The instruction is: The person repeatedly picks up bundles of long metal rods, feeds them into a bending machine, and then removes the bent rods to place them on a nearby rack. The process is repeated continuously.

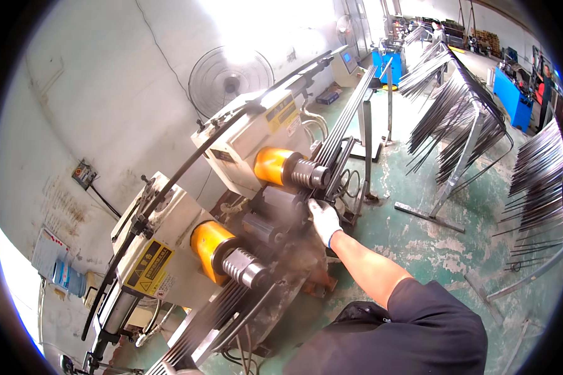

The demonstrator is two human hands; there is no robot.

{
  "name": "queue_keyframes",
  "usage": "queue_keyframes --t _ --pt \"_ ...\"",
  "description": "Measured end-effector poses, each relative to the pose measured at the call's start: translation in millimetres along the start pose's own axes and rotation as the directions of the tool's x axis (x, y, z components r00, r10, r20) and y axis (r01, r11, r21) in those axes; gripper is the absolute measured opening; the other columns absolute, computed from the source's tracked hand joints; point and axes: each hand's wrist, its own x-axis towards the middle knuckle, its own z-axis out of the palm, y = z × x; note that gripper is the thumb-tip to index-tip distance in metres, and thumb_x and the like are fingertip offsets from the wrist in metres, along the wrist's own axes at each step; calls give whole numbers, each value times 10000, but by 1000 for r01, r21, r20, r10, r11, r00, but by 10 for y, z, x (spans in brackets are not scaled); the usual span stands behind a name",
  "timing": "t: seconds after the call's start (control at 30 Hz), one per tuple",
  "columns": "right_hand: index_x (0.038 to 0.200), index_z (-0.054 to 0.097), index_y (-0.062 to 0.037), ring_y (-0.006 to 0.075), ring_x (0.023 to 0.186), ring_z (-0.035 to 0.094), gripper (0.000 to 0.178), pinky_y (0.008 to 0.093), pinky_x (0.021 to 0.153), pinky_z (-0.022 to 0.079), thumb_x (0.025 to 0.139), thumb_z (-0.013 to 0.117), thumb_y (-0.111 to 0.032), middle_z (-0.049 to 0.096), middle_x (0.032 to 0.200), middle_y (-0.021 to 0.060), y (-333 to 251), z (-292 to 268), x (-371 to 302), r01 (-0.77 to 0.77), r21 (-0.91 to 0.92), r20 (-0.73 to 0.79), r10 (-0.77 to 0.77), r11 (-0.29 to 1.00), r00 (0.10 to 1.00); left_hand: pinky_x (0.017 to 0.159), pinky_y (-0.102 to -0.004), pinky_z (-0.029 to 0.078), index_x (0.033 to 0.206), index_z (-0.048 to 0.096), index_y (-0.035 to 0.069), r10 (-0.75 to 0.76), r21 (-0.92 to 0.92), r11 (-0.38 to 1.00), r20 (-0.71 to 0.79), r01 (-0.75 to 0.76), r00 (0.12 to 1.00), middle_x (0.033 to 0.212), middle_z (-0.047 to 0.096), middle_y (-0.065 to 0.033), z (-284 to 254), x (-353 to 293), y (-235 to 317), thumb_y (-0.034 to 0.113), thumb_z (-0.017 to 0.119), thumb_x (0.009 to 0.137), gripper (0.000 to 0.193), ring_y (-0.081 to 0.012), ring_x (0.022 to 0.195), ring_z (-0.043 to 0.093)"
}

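My right hand (324, 222), in a white glove, is at a bundle of thin metal rods (350, 112), its fingers bent around the edge of the bundle. Its fingertips are partly hidden. The rods run slantwise through a cream machine with two heads. Beside the hand is the upper head's ribbed metal roller (311, 174), next to an orange-yellow collar (274, 166). The lower head has a like roller (246, 267) and collar (213, 250). Where the rods reach the lower edge, a small pale part of my left hand (180, 372) shows; its fingers are cut off.
Racks hung with many dark rods (453, 119) stand on the worn green floor (413, 250) at the right. A large fan (231, 84) is by the wall. Blue machines (512, 99) and other people (547, 87) are farther off. Loose cables (247, 350) hang below the machine.
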Motion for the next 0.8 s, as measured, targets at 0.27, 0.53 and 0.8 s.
queue_keyframes --t 0.27,0.53,0.8 --pt "1325 677 20 232 1024 700 509 393 871 543 995 696 -367 746 1191 136 275 386 628 -28 160 208 -6 987 978 839 -427 577 1115 774 -95 359 86 933 -271 -349 893 1059 750 -208 1047 70 1544 234 620 1010 378 -302 940 706" --pt "1290 712 6 203 902 701 516 384 798 576 864 862 -242 759 1110 133 859 259 1434 520 -27 213 -503 854 838 741 -368 574 1178 716 -99 545 99 836 -32 -540 838 1024 740 -190 2405 -134 2066 214 589 1022 372 -284 912 704" --pt "1202 728 -106 278 1096 671 365 399 924 547 846 792 -158 704 1215 118 455 497 995 249 110 287 -270 962 919 853 -336 512 1130 576 1 554 253 748 273 -614 787 999 598 -75 2963 20 2442 207 555 1076 214 -178 910 605"
